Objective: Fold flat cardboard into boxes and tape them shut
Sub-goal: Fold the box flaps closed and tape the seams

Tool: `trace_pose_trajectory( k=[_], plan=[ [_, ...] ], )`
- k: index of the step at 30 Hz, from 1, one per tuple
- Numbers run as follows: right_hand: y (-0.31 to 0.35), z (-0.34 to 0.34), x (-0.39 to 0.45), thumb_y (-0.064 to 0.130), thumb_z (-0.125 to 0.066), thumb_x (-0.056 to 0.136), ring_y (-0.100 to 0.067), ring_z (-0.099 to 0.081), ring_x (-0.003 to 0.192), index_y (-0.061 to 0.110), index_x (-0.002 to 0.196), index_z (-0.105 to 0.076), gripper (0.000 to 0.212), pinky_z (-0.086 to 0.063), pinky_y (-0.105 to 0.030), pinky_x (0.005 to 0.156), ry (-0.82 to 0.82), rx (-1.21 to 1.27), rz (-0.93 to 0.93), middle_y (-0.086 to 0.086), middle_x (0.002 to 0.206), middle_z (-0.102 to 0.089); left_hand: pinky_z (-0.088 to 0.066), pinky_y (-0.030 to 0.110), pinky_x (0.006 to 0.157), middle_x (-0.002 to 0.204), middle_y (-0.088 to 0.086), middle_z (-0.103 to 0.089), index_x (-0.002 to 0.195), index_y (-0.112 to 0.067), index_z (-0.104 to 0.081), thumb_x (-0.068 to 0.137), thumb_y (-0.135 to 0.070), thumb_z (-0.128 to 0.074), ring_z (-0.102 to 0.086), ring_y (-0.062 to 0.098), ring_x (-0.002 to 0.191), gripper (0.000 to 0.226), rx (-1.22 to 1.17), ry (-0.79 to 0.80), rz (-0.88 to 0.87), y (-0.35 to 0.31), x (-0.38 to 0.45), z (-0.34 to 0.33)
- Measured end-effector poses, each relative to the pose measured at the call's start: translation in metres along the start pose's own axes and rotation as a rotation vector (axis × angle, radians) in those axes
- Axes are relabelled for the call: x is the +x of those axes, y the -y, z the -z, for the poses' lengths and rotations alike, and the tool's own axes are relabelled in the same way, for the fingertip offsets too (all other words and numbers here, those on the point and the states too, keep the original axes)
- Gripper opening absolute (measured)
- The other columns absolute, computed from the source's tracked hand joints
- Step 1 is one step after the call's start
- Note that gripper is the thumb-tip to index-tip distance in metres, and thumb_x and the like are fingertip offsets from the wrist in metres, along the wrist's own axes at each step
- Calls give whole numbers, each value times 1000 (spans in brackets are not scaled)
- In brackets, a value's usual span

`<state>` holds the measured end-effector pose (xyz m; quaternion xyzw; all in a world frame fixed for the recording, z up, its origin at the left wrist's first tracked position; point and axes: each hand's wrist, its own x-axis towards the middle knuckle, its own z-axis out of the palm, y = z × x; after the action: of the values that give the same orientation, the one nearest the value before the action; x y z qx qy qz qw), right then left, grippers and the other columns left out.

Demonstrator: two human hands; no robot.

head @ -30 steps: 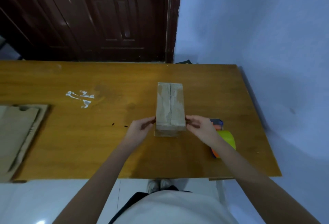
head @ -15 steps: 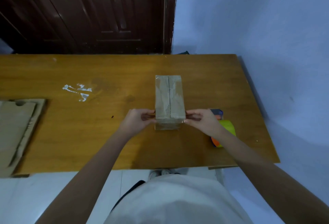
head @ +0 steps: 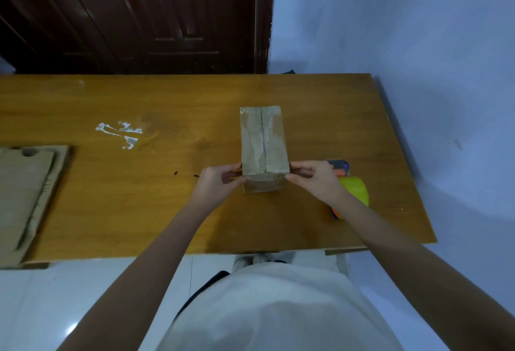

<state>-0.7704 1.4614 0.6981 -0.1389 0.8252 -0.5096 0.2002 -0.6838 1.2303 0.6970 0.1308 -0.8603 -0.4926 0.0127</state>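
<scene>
Near table (head: 167,211) centre, slightly toward 3 o'clock: taped cardboard box (head: 263,144), seam running 12 to 6. Left hand (head: 216,186) gripping near end at 9 o'clock side, right hand (head: 313,179) gripping at 3 o'clock side. Tape dispenser (head: 354,187) just beyond right wrist. Flat cardboard (head: 25,197) far toward 9 o'clock.
</scene>
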Motion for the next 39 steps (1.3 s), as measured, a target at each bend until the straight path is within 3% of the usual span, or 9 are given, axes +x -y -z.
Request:
trace_pose_trajectory(
  k=[7,12,15,17,22,26,30,34,39],
  plan=[
    [-8,-15,-2,15,-76,78,-5,-66,97,5,116,-66,41,-53,-30,92,-104,27,33,-3,110,-70,-54,20,79,105,1,-69,116,-4,-65,76,-23,-78,-64,5,87,46,76,-151,-25,-4,1,-13],
    [5,1,-3,28,-71,83,0,-58,104,31,143,-35,70,-49,-14,86,77,49,12,10,120,-51,-50,23,86,114,-5,-57,134,-13,-44,82,-19,-73,-59,10,102,60,65,62,-32,-10,2,0],
    [11,6,-2,31,-59,92,9,-55,91,27,136,-45,47,-45,-9,76,110,-97,102,17,112,-48,-50,26,88,117,-8,-53,139,-26,-40,87,-34,-66,-57,9,103,59,6,163,-17,-17,5,3],
    [10,2,3,27,-62,90,9,-54,83,19,130,-55,41,-43,-5,74,65,-254,210,9,109,-53,-52,30,84,116,-3,-54,134,-28,-47,87,-43,-62,-58,14,97,52,190,120,-94,-20,6,-1],
    [-4,0,7,27,-64,90,-9,-59,95,11,126,-58,40,-47,-12,85,7,-464,412,-7,116,-60,-53,41,62,100,12,-54,128,-15,-53,89,-37,-61,-59,28,74,45,519,29,-275,-13,9,-12],
    [-14,-6,6,31,-46,94,-23,-68,72,-1,118,-60,42,-55,-28,56,-75,-809,620,-16,94,-69,-42,29,34,82,15,-53,117,-5,-51,92,-36,-45,-56,26,57,40,776,-75,-545,-1,13,-22],
    [-14,-19,2,29,-40,94,-23,-68,67,-4,118,-57,44,-56,-30,50,-130,-888,573,-15,89,-68,-47,30,39,87,18,-55,124,-3,-42,93,-30,-37,-58,29,71,42,835,-142,-568,14,13,-33],
    [-6,-30,2,53,-54,86,-20,-64,88,7,117,-58,56,-52,-36,80,-186,-812,404,-7,100,-66,-48,29,42,92,18,-56,128,-4,-40,93,-29,-36,-59,28,74,43,789,-143,-515,14,9,-36],
    [1,-29,9,52,-61,85,-20,-64,82,9,103,-59,47,-53,-33,64,-184,-838,420,-6,95,-67,-44,28,39,88,17,-55,126,2,-46,83,-10,-69,-60,29,71,51,779,-84,-547,10,11,-27]
  ],
)
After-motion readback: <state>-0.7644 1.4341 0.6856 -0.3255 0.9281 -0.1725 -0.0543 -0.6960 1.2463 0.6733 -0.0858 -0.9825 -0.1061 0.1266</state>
